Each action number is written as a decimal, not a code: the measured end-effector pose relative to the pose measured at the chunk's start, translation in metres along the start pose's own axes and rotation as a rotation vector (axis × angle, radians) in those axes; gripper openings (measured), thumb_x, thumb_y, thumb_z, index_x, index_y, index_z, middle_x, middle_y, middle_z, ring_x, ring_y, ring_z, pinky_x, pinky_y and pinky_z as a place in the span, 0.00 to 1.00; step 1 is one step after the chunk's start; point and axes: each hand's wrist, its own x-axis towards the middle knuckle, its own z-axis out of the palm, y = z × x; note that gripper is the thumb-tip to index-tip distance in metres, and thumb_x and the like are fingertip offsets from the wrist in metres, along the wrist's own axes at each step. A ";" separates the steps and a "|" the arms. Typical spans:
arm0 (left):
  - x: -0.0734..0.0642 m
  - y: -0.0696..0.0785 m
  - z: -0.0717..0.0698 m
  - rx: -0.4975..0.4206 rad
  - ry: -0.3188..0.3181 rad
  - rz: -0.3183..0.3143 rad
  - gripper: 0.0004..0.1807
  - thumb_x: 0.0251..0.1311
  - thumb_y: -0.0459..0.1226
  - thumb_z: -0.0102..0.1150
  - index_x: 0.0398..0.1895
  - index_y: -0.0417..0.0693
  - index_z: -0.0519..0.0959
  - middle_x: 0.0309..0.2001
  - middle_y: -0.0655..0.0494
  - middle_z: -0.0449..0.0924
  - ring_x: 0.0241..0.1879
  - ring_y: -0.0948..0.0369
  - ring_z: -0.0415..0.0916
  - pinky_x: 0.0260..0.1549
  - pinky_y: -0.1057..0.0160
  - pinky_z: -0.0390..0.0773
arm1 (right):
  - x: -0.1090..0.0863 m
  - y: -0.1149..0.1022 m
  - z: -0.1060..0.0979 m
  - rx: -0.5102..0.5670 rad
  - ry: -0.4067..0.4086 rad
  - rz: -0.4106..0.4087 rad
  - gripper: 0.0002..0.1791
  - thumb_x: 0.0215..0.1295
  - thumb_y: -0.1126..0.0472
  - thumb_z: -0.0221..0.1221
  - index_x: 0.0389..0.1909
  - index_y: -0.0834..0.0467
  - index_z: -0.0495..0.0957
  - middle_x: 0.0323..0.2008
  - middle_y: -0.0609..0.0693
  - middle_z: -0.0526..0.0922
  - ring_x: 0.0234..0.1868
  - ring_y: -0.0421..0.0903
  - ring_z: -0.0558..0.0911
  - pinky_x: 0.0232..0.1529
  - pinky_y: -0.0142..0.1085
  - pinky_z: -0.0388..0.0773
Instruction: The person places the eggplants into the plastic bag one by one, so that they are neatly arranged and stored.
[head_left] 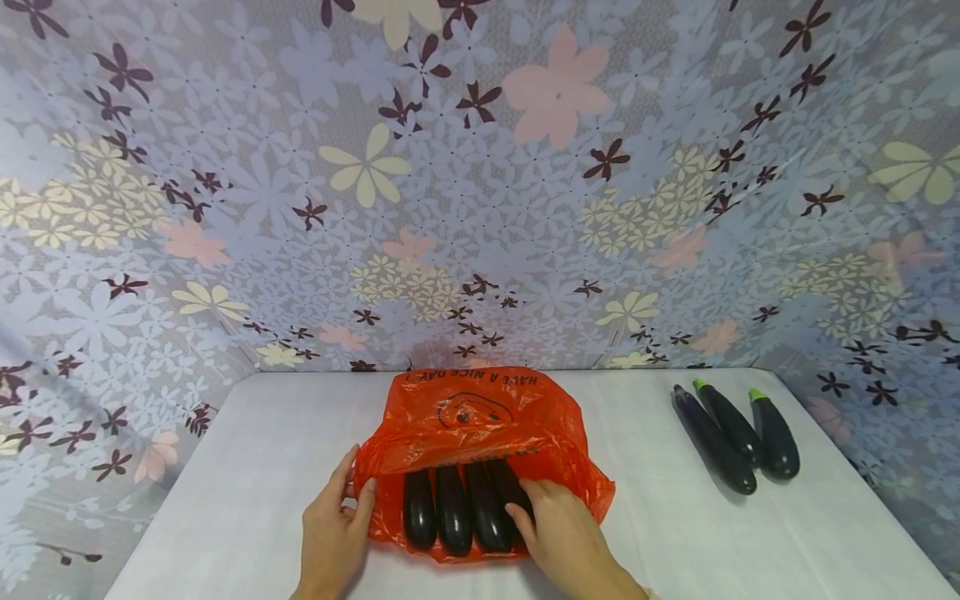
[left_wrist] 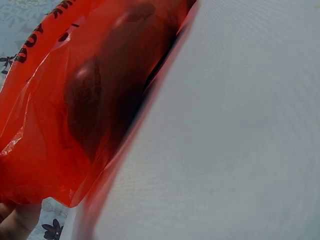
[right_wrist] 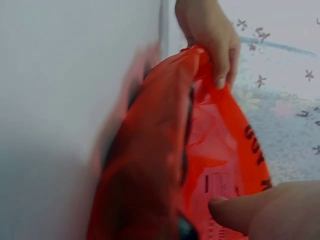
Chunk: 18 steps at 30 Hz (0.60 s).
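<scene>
An orange-red plastic bag [head_left: 480,417] with black print lies on the table, its mouth towards me. Several dark eggplants [head_left: 453,517] sit side by side inside, rounded ends outward. My left hand [head_left: 333,529] holds the left edge of the mouth, thumb in front; the right wrist view shows this hand [right_wrist: 212,37] pinching the plastic. At the right end of the row, my right hand [head_left: 566,533] grips the rightmost eggplant [head_left: 504,479], thumb and fingers about it; part of that eggplant is hidden. Through the film, dark eggplant shapes [left_wrist: 85,100] show in the left wrist view.
Three more eggplants [head_left: 712,442], two with bright green caps, lie together on the right of the white table [head_left: 660,550]. A flower-patterned covering [head_left: 480,208] rises behind the table and at both sides.
</scene>
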 end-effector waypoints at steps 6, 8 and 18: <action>0.000 0.000 0.000 -0.007 -0.008 -0.014 0.29 0.66 0.33 0.64 0.70 0.45 0.71 0.32 0.55 0.81 0.27 0.67 0.73 0.23 0.69 0.79 | -0.010 -0.008 -0.014 0.002 -0.015 0.004 0.22 0.65 0.53 0.66 0.53 0.64 0.82 0.48 0.56 0.84 0.49 0.55 0.83 0.51 0.52 0.81; 0.000 0.000 0.000 -0.013 -0.002 -0.009 0.29 0.65 0.32 0.64 0.70 0.45 0.71 0.32 0.56 0.81 0.27 0.67 0.73 0.22 0.69 0.79 | -0.014 -0.011 -0.019 0.002 0.004 0.001 0.22 0.64 0.52 0.67 0.53 0.62 0.82 0.48 0.54 0.84 0.49 0.53 0.83 0.51 0.51 0.81; 0.000 0.000 0.000 -0.005 0.000 -0.003 0.30 0.64 0.32 0.65 0.70 0.45 0.71 0.32 0.56 0.81 0.28 0.66 0.74 0.23 0.70 0.79 | -0.027 -0.018 -0.041 0.054 0.077 0.073 0.20 0.62 0.51 0.69 0.54 0.54 0.84 0.48 0.45 0.85 0.48 0.47 0.83 0.48 0.48 0.83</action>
